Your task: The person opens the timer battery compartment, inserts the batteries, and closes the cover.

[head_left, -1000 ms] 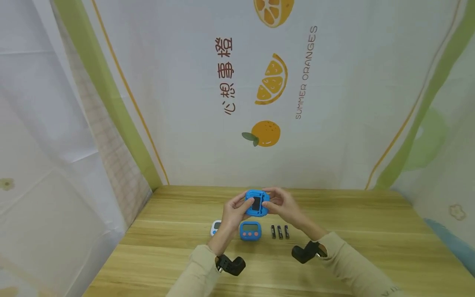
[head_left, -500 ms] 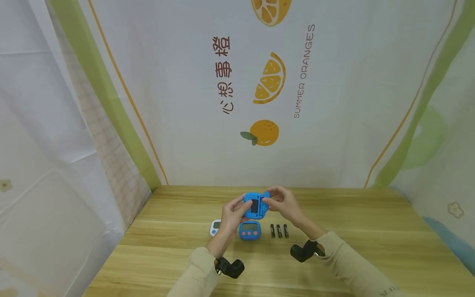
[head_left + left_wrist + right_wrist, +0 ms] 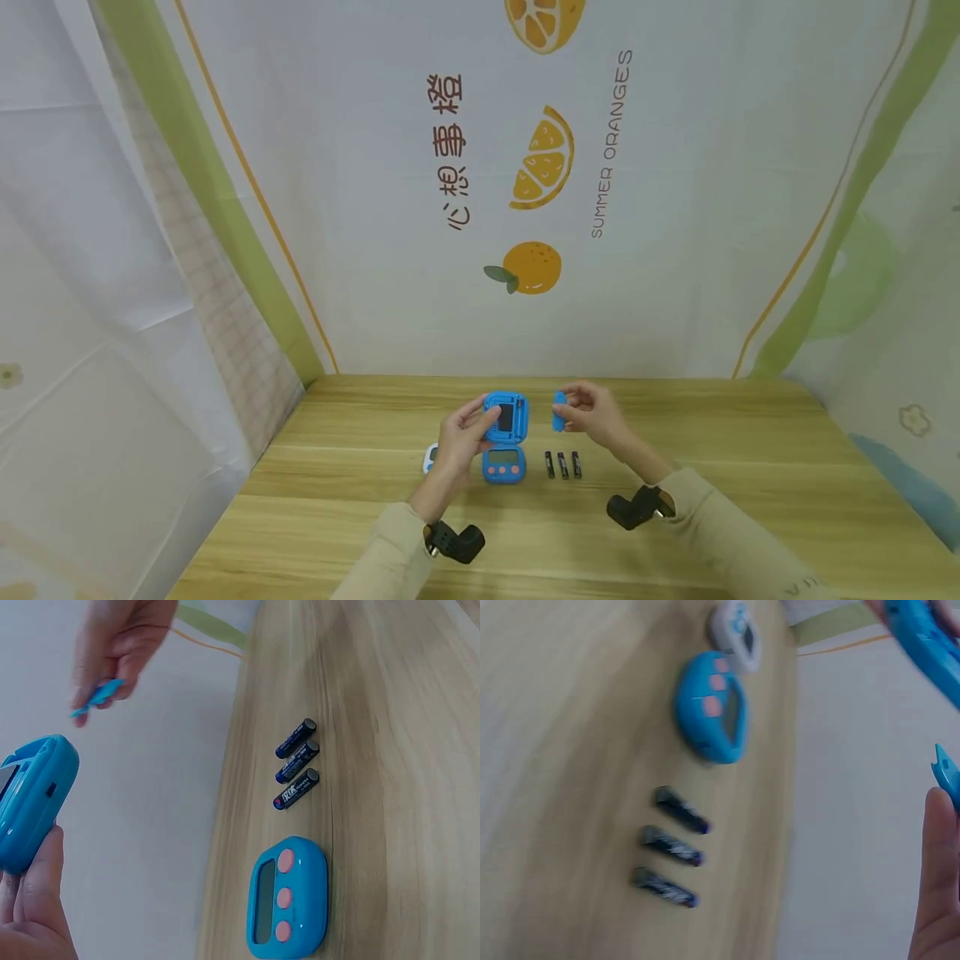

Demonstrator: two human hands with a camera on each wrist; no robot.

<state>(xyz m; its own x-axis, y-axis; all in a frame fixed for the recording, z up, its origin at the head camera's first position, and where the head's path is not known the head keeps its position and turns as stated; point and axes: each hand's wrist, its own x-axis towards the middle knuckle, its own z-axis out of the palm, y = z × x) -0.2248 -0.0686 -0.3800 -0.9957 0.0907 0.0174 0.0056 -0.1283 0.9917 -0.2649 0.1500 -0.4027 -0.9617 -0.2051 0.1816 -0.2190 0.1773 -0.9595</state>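
Lower centre of frame: left hand [image 3: 459, 435] grips the blue timer [image 3: 506, 417], back toward camera; right hand [image 3: 596, 413] pinches the small blue cover [image 3: 558, 412], apart to its right. Three batteries [image 3: 563, 466] lie below in frame (right hand looks nearer), long axes near-vertical, roughly like the timer's slot [image 3: 520, 422].

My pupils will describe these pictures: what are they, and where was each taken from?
No machine here: just a person's left hand and right hand. The head view looks down from a head-worn camera; the left wrist and right wrist views come from wrist-worn cameras. The left hand holds a blue gadget, back showing; the right hand pinches a small blue piece, apart from it. On the wooden table lie a second blue gadget with pink buttons, three batteries and a white gadget.
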